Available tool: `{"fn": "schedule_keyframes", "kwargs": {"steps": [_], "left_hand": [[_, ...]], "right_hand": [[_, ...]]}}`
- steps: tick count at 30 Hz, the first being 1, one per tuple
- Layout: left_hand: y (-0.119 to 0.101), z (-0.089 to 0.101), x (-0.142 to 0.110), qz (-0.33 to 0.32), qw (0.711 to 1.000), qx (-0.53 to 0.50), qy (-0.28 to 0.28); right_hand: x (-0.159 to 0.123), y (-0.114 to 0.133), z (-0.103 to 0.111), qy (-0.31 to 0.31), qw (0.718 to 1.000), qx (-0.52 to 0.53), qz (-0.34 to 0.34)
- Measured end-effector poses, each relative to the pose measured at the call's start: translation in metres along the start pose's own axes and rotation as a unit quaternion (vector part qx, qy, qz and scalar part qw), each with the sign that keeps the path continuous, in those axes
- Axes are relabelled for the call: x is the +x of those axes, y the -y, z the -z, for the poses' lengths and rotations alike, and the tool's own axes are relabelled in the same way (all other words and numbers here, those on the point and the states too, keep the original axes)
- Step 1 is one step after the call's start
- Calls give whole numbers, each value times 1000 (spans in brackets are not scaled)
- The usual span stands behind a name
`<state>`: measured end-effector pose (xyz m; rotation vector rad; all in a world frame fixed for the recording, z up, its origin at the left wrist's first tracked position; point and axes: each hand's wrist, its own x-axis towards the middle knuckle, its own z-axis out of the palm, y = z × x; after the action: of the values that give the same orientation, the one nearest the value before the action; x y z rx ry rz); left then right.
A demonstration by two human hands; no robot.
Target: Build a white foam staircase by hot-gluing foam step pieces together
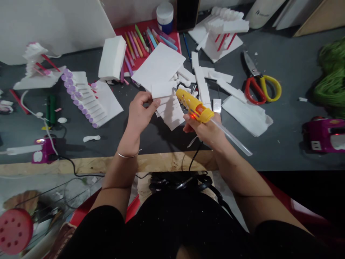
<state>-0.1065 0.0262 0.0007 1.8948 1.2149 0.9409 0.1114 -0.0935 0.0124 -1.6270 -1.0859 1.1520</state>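
My left hand (142, 110) pinches the left end of a small white foam strip (164, 89) between thumb and fingertips. Below the strip lies a white stepped piece (171, 113), partly in shadow. In my right hand (206, 129) is a yellow hot glue gun (192, 104), its nozzle pointing left at the strip's right end. A clear glue stick (233, 138) sticks out of the gun's back, and a red light glows on its side. Whether the nozzle touches the strip, I cannot tell. A white square sheet (159, 66) lies just behind.
Scissors (260, 81) with red and yellow handles lie to the right, beside folded white sheets (248, 113). A model staircase with purple edging (83, 97) stands left. Colored markers (142, 41) lie at the back. Green yarn (332, 72) and a purple glue gun (327, 135) sit far right.
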Motion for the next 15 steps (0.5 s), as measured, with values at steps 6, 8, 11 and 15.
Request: {"fn": "schedule_keyframes", "kwargs": {"steps": [6, 8, 11, 15], "left_hand": [[4, 2, 1, 0, 1000, -2, -5], [4, 2, 1, -3, 1000, 3, -8], [2, -1, 0, -11, 1000, 19, -6], [-3, -5, -3, -18, 999, 42, 7]], "right_hand": [[-2, 5, 0, -5, 1000, 16, 7], [-3, 6, 0, 4, 999, 29, 20], [-2, 7, -2, -1, 998, -1, 56], [-2, 11, -5, -33, 991, -56, 116]]}}
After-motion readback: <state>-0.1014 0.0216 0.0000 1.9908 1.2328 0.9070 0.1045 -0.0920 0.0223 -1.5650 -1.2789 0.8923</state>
